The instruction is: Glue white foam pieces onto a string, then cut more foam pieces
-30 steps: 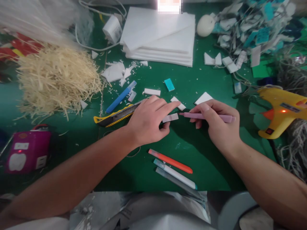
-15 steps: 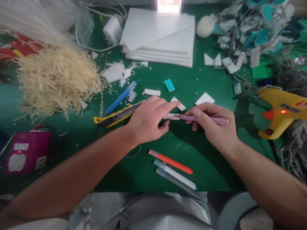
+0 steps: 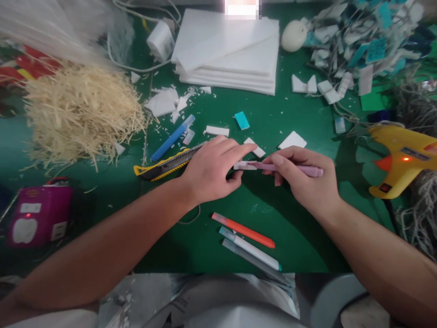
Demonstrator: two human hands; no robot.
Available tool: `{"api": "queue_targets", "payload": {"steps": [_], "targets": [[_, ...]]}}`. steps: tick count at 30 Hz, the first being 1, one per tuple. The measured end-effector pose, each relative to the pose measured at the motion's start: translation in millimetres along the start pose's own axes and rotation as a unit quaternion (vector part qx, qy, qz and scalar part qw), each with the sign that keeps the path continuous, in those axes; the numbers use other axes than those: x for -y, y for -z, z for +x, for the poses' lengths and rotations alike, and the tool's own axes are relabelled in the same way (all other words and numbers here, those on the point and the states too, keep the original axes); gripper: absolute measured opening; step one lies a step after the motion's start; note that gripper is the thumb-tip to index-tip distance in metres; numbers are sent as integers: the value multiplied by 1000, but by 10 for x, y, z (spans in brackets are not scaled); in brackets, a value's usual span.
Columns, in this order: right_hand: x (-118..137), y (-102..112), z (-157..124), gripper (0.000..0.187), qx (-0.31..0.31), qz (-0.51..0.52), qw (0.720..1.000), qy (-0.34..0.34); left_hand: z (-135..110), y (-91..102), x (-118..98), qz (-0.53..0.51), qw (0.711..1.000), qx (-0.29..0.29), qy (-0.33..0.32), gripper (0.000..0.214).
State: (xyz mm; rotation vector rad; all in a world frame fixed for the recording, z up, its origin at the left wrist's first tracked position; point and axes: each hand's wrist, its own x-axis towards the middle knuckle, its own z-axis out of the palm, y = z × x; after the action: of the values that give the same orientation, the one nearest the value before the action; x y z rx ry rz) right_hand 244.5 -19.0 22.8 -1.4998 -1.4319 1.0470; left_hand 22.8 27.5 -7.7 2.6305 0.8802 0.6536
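My right hand (image 3: 300, 177) is closed around a light purple marker (image 3: 309, 171), its tip touching a small white foam strip (image 3: 244, 166). The left end of that strip is pinched in my left hand (image 3: 215, 168), with the index finger stretched out above it. Pinkish marks show on the strip. A yellow-and-black utility knife (image 3: 167, 165) lies by my left hand, partly hidden behind it. Just beyond my fingers are another white foam piece (image 3: 254, 148), a white strip (image 3: 217, 131) and a blue piece (image 3: 242, 120). A white foam block (image 3: 292, 140) lies past my right hand.
An orange marker (image 3: 244, 230), a white one (image 3: 254, 250) and a grey one lie near the front edge. A blue marker (image 3: 173, 137) rests left. Straw (image 3: 82, 116), foam sheets (image 3: 225, 50), a yellow glue gun (image 3: 403, 157), scraps (image 3: 362, 41) and a purple box (image 3: 43, 216) surround the work area.
The marker tip has shifted slightly left along the foam strip, with my right hand's fingers following. My left hand stays nearly where it was.
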Motion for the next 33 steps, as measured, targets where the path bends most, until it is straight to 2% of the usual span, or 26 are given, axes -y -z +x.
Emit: {"api": "queue_targets", "payload": {"steps": [5, 9, 22, 26, 33], "targets": [[-1, -2, 3, 19, 16, -3, 1000, -12, -12, -5, 16, 4, 1000, 0, 2, 41], [4, -16, 14, 17, -15, 13, 1000, 0, -10, -9, 16, 2, 1000, 2, 2, 42], [20, -15, 9, 23, 3, 9, 1000, -20, -9, -33, 27, 0, 1000, -10, -5, 42], [3, -19, 2, 16, -20, 21, 999, -13, 5, -20, 15, -2, 1000, -14, -11, 42], [-15, -24, -2, 18, -20, 13, 1000, -17, -15, -34, 17, -8, 1000, -9, 0, 45]]}}
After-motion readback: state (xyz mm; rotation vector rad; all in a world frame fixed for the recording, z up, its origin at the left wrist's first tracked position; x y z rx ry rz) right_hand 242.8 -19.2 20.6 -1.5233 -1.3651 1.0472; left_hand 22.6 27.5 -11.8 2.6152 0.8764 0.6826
